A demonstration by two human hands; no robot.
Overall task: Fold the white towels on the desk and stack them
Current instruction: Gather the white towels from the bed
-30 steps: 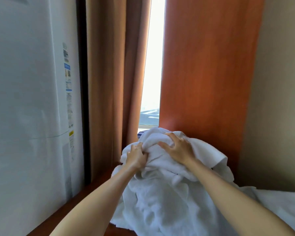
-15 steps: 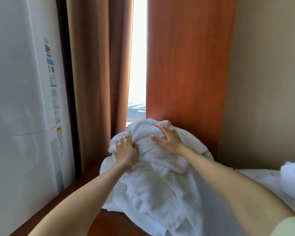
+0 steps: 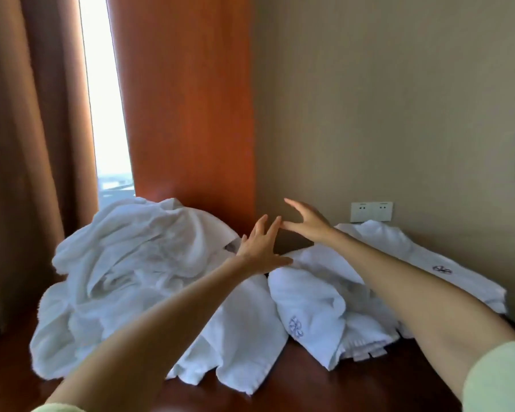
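Though half-hidden, desk [image 3: 309, 388] under towels [image 3: 137, 263].

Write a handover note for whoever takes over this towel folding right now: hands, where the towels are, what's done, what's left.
Left hand: open, fingers spread, holding nothing, in the air.
Right hand: open, holding nothing, raised beside it.
Crumpled heap of white terry towels: left side of the dark wooden desk.
Rumpled white towel with a blue emblem: centre.
Flatter white towel with an emblem: right, by the wall.
Done: no folded stack in view.
Left: fold every towel, then stack.
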